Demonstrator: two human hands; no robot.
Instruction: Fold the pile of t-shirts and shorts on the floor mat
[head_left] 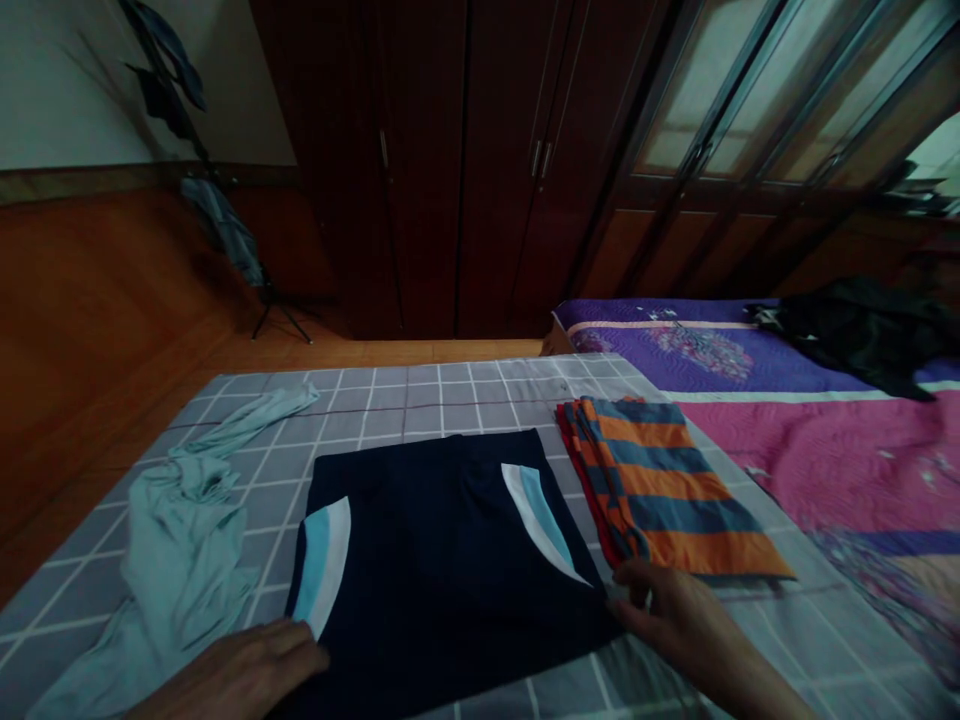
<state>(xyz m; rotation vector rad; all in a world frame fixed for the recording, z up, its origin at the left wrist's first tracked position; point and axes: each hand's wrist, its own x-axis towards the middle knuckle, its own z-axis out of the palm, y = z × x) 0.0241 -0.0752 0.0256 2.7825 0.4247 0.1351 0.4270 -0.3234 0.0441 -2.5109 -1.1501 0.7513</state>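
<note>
Navy shorts (442,560) with light blue and white bands at the pockets lie spread flat on a grey checked sheet, waistband away from me. At their lower left edge, my left hand (240,670) has its fingers curled over the fabric. My right hand (675,620) pinches the lower right edge with thumb and forefinger. Just beyond that hand is a folded orange and grey striped garment (675,490), with red cloth (589,490) showing under its left side. A crumpled pale green garment (187,540) lies to the left, close to my left hand.
The sheet-covered surface (405,400) adjoins a bed with a purple and pink cover (825,440) on the right. Black clothing (862,330) lies on that bed. Dark wardrobe doors (465,180) stand behind. A stand (270,300) with hung clothes is at the far left.
</note>
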